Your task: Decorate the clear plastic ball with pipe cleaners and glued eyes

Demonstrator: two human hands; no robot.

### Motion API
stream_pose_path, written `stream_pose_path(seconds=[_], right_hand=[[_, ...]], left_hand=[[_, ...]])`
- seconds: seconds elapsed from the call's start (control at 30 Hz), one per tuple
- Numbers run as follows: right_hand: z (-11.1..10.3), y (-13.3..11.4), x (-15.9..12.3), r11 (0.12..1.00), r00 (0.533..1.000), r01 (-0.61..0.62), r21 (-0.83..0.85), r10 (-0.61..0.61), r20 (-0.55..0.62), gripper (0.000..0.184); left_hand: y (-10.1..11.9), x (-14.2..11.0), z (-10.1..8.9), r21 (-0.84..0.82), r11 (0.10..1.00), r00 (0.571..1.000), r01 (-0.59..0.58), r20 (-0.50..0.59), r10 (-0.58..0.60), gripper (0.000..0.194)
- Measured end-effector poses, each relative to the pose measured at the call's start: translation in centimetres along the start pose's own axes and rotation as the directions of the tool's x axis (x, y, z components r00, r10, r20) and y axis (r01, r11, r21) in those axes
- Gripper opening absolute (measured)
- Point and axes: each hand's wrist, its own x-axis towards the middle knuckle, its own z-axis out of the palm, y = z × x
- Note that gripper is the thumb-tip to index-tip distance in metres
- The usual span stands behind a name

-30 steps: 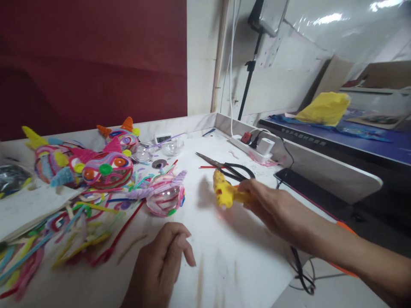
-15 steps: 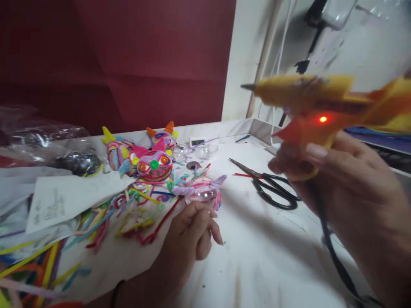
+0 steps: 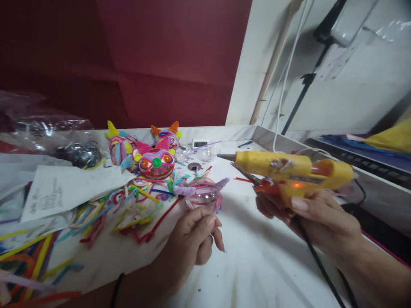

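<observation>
My right hand [image 3: 316, 222] grips a yellow hot glue gun [image 3: 289, 169] by its handle, nozzle pointing left, a red light lit on its side and a black cord trailing down. My left hand [image 3: 194, 237] rests on the white table [image 3: 257, 265] with fingers curled loosely and thumb against fingertips; whether it holds something small is unclear. Just beyond it lies a clear plastic ball wrapped in pink and purple pipe cleaners [image 3: 205, 194].
Colourful pipe-cleaner figures [image 3: 154, 160] stand at the back, loose pipe cleaners [image 3: 105, 214] spread left of my left hand. Paper sheets [image 3: 64, 188] and a plastic bag [image 3: 48, 137] lie far left. Scissors are partly hidden behind the glue gun. A raised ledge [image 3: 369, 184] borders the right.
My right hand lifted the glue gun off the table, swung it up, then lowered it level. My left hand slid forward toward the wrapped ball. The view turned left.
</observation>
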Motion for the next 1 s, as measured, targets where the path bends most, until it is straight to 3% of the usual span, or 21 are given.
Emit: stream_pose_path(seconds=[0.1,0.23,0.47,0.63,1.0], right_hand=[[-0.1,0.0,1.3,0.998,0.996,0.015,0.057,-0.020,0.090,0.022],[-0.2,0.1,1.9,0.996,0.992,0.048,0.074,-0.056,0.114,0.020],[-2.0,1.3,0.6,0.998,0.982,-0.056,0.018,0.052,0.182,0.020],[-3.3,2.0,0.6,0.997,0.975,-0.051,-0.049,0.061,0.212,0.026],[-4.2,2.4,1.4,0.992,0.957,-0.051,-0.120,0.083,0.277,0.029]], left_hand=[[-0.3,0.2,-0.2,0.037,0.999,1.000,0.011,0.021,-0.012,0.030],[-0.7,0.4,-0.7,0.010,1.000,0.998,0.028,0.056,-0.028,0.030],[-0.5,0.4,-0.9,-0.082,0.996,0.995,0.019,0.099,-0.011,0.029],[-0.3,0.4,-1.1,-0.116,0.993,0.997,0.022,0.081,-0.012,0.031],[-0.7,-0.4,-1.0,0.058,0.991,0.987,0.123,0.096,-0.128,0.028]])
